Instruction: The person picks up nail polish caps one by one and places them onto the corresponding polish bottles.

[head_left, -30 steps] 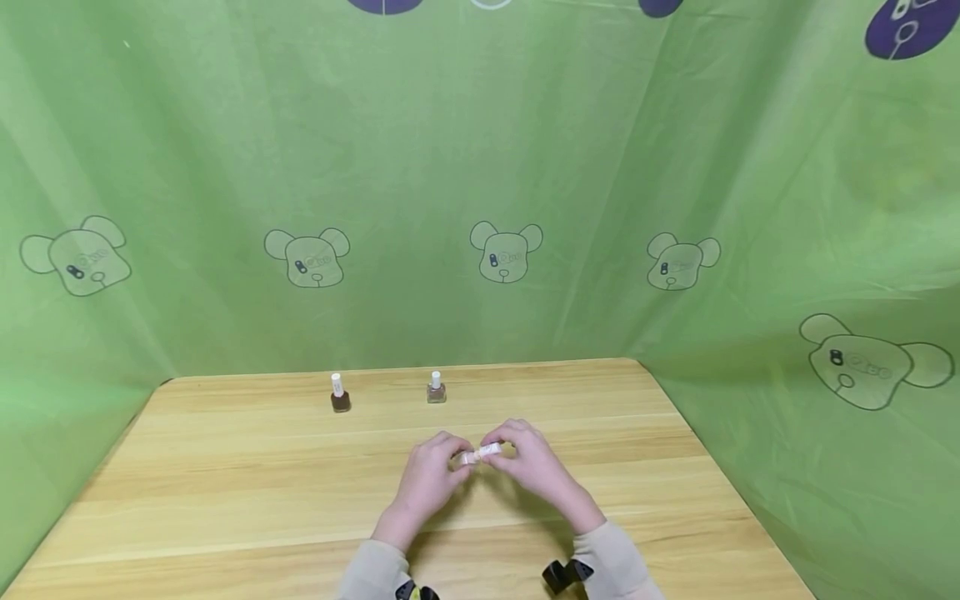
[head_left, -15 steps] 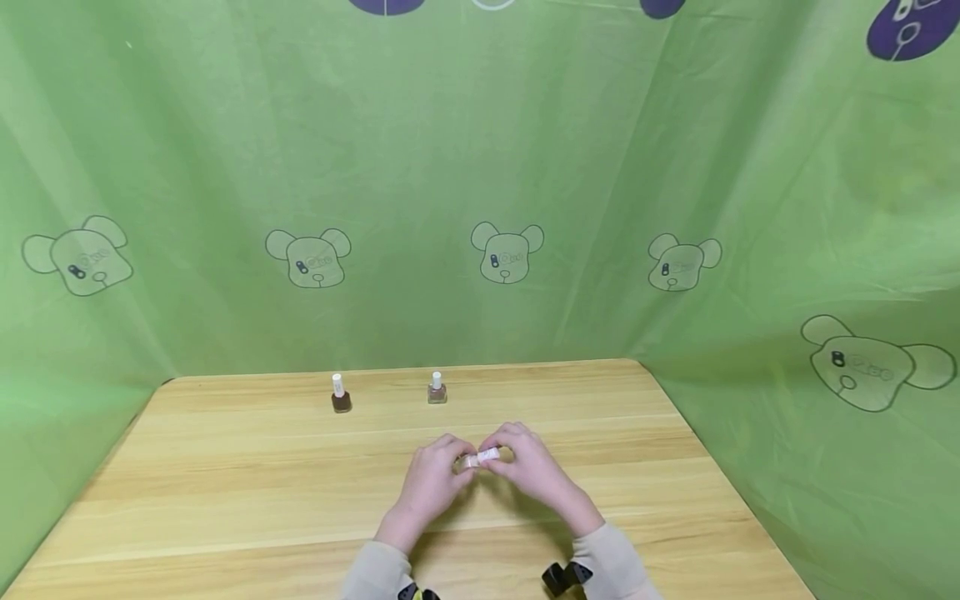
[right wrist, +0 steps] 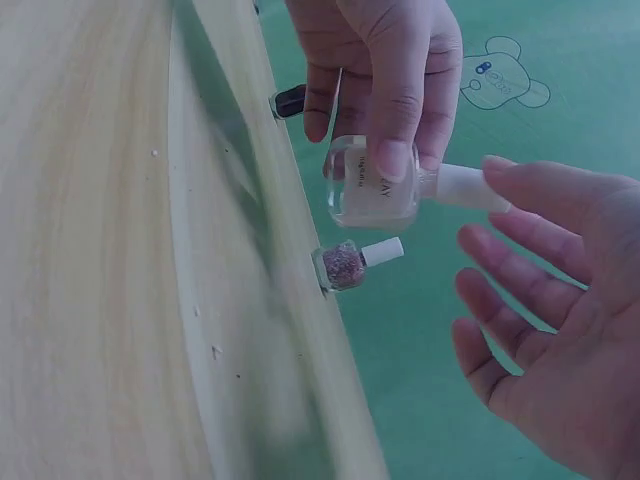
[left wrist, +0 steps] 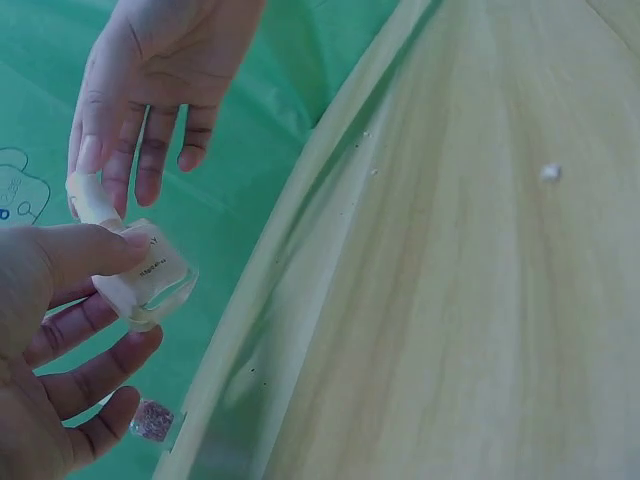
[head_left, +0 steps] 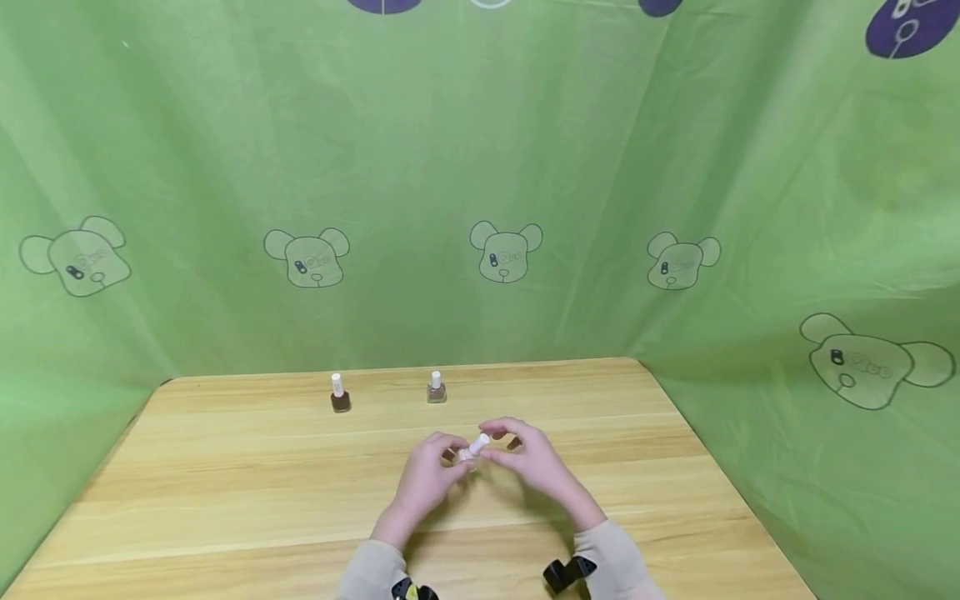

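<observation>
In the head view my left hand (head_left: 427,479) pinches a clear nail polish bottle (right wrist: 345,205) with a printed label, between thumb and fingers. The bottle is tilted above the table. Its white cap (right wrist: 465,188) is at the neck, with a short clear stretch of neck showing between cap and glass. My right hand (head_left: 536,462) is beside the cap. In the right wrist view its thumb tip overlaps the cap's end, while the other fingers are spread apart below it. Part of the bottle is hidden behind the left thumb.
A dark nail polish bottle (head_left: 341,402) stands at the back left of the wooden table (head_left: 225,492). Another bottle, with glittery pinkish polish (head_left: 437,393), stands to its right near the back edge. A green curtain (head_left: 420,167) surrounds the table's back and sides.
A second ago the right hand pinched the cap, with the bottle lying nearly level. The cap has come closer to the glass, its end now points more upward, and the right fingers have spread off it.
</observation>
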A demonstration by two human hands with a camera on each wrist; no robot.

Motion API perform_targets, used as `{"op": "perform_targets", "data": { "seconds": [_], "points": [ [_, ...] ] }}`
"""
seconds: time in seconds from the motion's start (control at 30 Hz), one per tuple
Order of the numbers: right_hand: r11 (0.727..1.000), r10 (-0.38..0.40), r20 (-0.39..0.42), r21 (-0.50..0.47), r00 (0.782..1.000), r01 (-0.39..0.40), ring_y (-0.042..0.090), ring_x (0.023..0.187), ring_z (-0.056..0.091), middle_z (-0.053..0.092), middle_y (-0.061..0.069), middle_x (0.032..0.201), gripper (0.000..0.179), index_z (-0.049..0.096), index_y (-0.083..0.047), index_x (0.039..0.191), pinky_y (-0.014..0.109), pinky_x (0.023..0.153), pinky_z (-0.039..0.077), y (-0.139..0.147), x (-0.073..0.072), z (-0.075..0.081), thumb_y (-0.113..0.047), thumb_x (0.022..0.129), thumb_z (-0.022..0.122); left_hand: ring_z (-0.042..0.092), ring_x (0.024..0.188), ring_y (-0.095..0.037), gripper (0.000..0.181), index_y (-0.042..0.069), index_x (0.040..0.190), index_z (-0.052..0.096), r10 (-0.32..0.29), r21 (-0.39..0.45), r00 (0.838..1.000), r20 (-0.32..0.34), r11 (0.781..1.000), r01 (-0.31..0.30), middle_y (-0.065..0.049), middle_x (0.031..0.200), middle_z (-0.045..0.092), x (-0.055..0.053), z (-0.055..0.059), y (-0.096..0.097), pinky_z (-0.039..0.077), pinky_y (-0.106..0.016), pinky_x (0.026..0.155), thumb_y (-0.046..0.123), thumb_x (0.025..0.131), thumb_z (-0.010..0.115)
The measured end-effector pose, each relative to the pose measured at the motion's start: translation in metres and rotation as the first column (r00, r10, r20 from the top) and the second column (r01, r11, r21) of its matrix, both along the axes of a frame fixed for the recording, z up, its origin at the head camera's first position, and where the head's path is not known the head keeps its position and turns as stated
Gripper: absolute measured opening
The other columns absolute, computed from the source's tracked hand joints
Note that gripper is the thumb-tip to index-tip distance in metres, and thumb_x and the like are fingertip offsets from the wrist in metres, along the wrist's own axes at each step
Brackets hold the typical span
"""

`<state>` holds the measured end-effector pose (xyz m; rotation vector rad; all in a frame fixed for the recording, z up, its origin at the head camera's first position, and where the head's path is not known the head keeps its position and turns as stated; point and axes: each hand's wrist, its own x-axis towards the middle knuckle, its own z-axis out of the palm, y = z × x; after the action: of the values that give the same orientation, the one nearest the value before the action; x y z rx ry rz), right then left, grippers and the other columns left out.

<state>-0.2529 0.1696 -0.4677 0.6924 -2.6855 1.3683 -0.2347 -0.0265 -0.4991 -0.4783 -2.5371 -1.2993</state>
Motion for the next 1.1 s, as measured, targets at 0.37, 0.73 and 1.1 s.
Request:
{"op": "perform_targets", "data": {
  "seconds": [0.37,0.73,1.1],
  "points": [
    [0.996,0.033,0.045,-0.087,0.998,-0.029,0.023,0.107,0.062,0.071,0.004,0.118,0.029,0.069,-0.014,0.116,0.027,0.087,0.049,0.0013,-0.0006,-0.0005,-0.025,0.089,0.069,0.064,0.082,-0.015,0.025,0.007,0.101,0.073,-0.047,0.055,0.999,0.015,0.997,0.046,-0.004,0.094,0.07,-0.003,-0.0009,0.0017,0.057,-0.031,0.074,0.019,0.079,0.079],
    [0.999,-0.026,-0.027,-0.027,0.999,0.026,0.019,0.102,0.063,0.073,0.001,0.107,0.021,0.072,-0.014,0.105,0.045,0.091,0.051,-0.0018,0.0007,-0.0001,-0.024,0.086,0.072,0.063,0.081,-0.011,0.024,0.009,0.101,0.073,-0.033,-0.024,0.999,-0.001,0.999,0.033,-0.001,0.094,0.07,0.0016,0.0024,0.0027,0.052,-0.021,0.071,0.02,0.08,0.079],
    [0.989,-0.144,-0.114,-0.046,0.983,0.14,0.01,0.082,0.061,0.069,-0.007,0.081,0.016,0.065,-0.019,0.078,0.039,0.083,0.051,-0.0036,0.0011,-0.003,-0.024,0.078,0.08,0.065,0.081,-0.015,0.025,0.008,0.099,0.073,-0.022,-0.044,0.999,-0.04,0.999,0.02,-0.003,0.094,0.071,0.0047,0.0035,0.0071,0.05,-0.018,0.069,0.02,0.079,0.08]
  ]
}}
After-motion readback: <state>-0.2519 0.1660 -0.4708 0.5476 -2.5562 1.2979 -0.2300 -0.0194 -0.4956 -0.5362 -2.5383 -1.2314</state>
